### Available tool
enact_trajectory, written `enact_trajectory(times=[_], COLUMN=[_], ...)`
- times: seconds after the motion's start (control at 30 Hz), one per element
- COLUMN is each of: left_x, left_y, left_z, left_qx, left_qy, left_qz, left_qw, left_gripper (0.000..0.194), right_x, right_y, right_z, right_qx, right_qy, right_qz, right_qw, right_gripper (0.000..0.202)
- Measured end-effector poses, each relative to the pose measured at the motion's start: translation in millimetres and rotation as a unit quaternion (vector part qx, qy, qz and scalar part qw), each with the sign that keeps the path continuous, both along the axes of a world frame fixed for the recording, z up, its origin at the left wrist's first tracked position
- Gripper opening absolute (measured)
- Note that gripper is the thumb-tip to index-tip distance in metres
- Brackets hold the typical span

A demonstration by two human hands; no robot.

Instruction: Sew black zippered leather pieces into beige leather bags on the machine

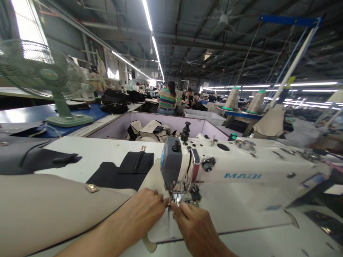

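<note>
My left hand (146, 210) is closed, thumb and fingertips pinching the edge of a beige leather-like piece (152, 178) just left of the needle area. From the right, my right hand (197, 225) reaches in with fingers bunched, their tips at the same edge in front of the presser foot (177, 198); the fingertips partly hide what they grip. Above them stands the head of a white sewing machine (230, 164). Under my left forearm lies a large beige panel (59, 207) with a metal clasp (92, 188).
Black pieces (115, 175) with a strap lie behind my left hand, and a dark grey piece (34, 155) at the left. Beyond is a lilac-walled bin (107, 128) of beige parts. A green fan (63, 119) stands left; thread cones (232, 98) are behind the machine. A person (167, 98) is farther back.
</note>
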State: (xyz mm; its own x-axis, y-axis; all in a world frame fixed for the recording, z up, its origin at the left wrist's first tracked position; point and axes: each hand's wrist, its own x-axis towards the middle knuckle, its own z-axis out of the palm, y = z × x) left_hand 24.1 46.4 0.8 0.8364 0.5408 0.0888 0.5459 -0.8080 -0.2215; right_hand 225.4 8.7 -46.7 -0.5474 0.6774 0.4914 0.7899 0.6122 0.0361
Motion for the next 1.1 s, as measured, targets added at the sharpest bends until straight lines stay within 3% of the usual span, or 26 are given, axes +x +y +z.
enact_trajectory(times=[0.4,0.8,1.1], left_x=[2.9,0.8,6.6], left_y=[-0.3,-2.4,-9.4], left_z=[-10.6,-14.4,-5.1], left_qx=[0.028,0.062,0.090], left_qy=[0.013,0.009,0.014], left_qz=[0.027,0.009,0.021], left_qw=[0.999,0.998,0.996], left_gripper=[0.026,0.028,0.026], right_x=[0.3,0.5,-0.6], right_y=[-0.7,-0.4,-0.3], right_z=[5.1,0.0,-7.6], right_qx=[0.022,0.013,0.039], right_qy=[0.055,0.058,0.061], right_qz=[0.010,0.014,0.012], right_qw=[0.998,0.998,0.997], right_gripper=[0.033,0.030,0.035])
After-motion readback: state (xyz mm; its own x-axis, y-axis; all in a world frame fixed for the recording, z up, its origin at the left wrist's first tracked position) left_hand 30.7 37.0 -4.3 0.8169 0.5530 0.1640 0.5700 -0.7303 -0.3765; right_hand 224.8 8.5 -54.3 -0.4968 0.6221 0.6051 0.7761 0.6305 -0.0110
